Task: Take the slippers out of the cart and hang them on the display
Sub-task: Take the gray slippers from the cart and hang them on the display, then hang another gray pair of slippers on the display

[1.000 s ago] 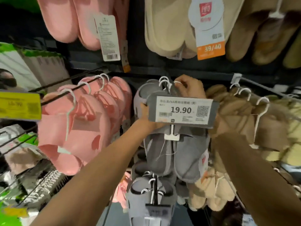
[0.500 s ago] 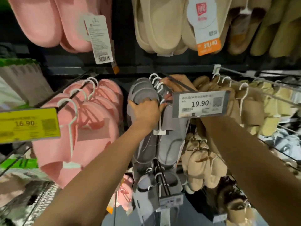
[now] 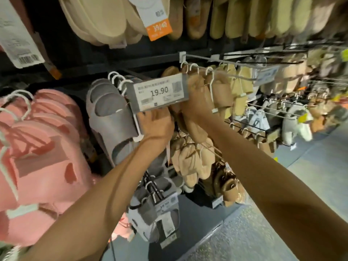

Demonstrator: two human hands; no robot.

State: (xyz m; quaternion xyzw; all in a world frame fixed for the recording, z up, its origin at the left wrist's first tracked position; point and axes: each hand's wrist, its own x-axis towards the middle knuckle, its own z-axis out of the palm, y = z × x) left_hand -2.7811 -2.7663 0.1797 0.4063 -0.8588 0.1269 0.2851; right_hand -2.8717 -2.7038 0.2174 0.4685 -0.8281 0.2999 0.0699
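Shifted leftward in the frame since half a second ago: grey slippers (image 3: 113,117) now hanging at centre left beside the 19.90 price tag (image 3: 160,92), with the left hand (image 3: 156,125) dropped just under that tag and the right hand (image 3: 194,102) moved to its right end. Left hand curled round the white plastic hanger (image 3: 136,127) of the front grey pair, so grasping it; right hand mostly hidden behind tag and tan slippers (image 3: 216,91), so cannot tell whether clenched or released. Hook of the held pair hidden behind the tag, so unclear whether seated on the peg. Risks, as judgement: letting go early and dropping the pair onto the lower grey row (image 3: 156,208); snagging the thin hook on neighbouring white hooks (image 3: 117,80) and dragging a second pair off; knocking the tag askew while withdrawing. Grey pair: smooth moulded foam, thick rounded sole, wide strap with oval cut-outs, likely light and slightly springy. Pink slippers (image 3: 41,151) at left equally smooth and chunky. Tan ones at right soft, fuzzy, limp. Cream soles (image 3: 98,19) at top flat, matte. Hangers slim, rigid, slippery.
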